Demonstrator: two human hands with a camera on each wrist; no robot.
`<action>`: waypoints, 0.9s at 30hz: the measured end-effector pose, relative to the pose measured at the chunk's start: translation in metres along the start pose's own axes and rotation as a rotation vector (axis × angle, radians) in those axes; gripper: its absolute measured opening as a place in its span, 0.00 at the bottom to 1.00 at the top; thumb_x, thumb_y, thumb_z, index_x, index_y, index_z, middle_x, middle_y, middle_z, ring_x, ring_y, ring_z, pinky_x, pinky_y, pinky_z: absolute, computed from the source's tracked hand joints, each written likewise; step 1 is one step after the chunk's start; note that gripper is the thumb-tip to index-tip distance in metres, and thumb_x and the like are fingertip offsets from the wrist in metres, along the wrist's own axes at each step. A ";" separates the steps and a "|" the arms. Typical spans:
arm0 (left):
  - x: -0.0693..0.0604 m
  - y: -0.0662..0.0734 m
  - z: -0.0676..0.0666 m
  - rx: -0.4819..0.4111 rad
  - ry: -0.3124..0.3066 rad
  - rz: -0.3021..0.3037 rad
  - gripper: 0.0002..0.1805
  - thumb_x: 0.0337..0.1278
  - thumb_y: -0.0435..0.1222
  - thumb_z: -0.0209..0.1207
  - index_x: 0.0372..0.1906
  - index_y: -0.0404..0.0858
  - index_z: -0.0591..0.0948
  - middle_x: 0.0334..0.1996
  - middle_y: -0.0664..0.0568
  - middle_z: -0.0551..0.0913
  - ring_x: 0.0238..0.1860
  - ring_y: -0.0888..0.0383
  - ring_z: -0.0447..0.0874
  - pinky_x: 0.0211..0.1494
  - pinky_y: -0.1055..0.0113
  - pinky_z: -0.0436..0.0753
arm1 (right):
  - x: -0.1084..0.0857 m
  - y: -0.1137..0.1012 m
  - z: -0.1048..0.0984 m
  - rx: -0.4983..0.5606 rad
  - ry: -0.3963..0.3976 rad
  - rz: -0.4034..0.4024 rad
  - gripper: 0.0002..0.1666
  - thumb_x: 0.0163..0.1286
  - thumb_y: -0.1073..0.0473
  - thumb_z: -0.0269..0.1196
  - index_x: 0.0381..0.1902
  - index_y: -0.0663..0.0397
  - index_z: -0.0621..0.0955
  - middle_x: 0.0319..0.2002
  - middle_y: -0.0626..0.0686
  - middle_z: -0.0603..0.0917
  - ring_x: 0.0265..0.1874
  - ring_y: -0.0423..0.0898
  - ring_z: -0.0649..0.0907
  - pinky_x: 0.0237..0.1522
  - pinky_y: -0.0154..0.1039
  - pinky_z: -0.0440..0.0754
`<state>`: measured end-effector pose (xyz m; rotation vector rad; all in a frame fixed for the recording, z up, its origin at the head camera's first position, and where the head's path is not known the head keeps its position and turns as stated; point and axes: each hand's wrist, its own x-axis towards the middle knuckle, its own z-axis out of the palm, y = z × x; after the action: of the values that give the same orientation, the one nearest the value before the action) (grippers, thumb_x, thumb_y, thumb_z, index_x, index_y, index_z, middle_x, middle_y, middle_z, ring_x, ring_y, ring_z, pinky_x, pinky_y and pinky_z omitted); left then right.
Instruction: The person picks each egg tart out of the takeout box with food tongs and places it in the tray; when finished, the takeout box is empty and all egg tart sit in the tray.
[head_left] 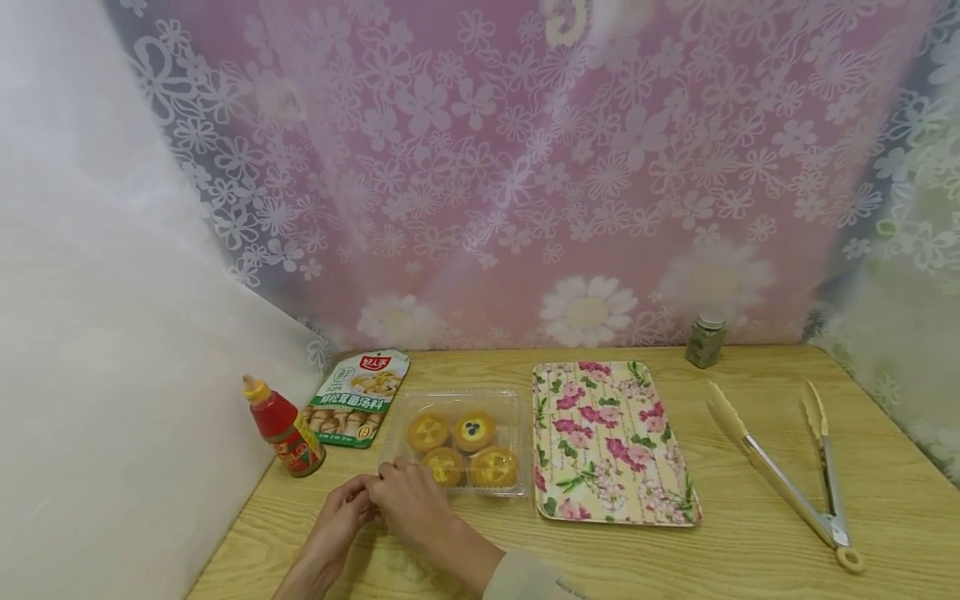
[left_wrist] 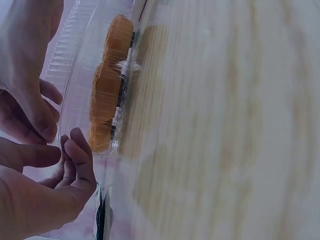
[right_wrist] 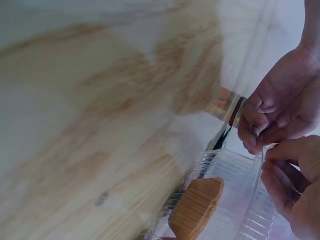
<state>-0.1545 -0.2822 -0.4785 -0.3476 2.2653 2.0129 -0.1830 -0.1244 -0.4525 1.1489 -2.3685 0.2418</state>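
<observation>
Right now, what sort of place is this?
Probably a makeshift food-handling station: a wood-grain table backed by a floral sheet, with a clear pastry box on it.

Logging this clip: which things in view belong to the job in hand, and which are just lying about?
In the job:
Left hand and right hand, both pinching at the container's near left corner
Clear container
Four tarts inside it

Apparently just lying about, touched by neither hand:
Red bottle
Food packet
Floral tray
Tongs
Small jar
</observation>
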 end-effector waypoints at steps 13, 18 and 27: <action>0.001 0.003 0.007 -0.013 0.072 -0.016 0.14 0.81 0.35 0.52 0.57 0.29 0.80 0.45 0.50 0.85 0.43 0.53 0.85 0.48 0.56 0.86 | -0.005 0.003 -0.002 -0.032 0.000 -0.008 0.15 0.57 0.42 0.80 0.38 0.41 0.92 0.32 0.43 0.86 0.31 0.38 0.81 0.35 0.27 0.82; -0.001 0.005 0.006 -0.030 0.049 -0.023 0.16 0.80 0.37 0.54 0.58 0.29 0.80 0.44 0.51 0.86 0.42 0.54 0.87 0.45 0.60 0.88 | -0.007 0.004 -0.004 -0.023 0.035 -0.015 0.15 0.59 0.46 0.79 0.42 0.42 0.92 0.33 0.42 0.87 0.32 0.37 0.79 0.41 0.27 0.82; 0.000 0.007 0.008 -0.014 0.046 -0.037 0.13 0.81 0.37 0.52 0.54 0.33 0.81 0.42 0.49 0.86 0.41 0.54 0.87 0.43 0.58 0.87 | -0.006 0.007 -0.014 -0.009 0.102 -0.025 0.14 0.58 0.55 0.81 0.43 0.43 0.92 0.39 0.42 0.89 0.39 0.38 0.79 0.48 0.28 0.79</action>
<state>-0.1563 -0.2739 -0.4724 -0.4380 2.2548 2.0248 -0.1799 -0.1104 -0.4430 1.1339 -2.2631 0.2742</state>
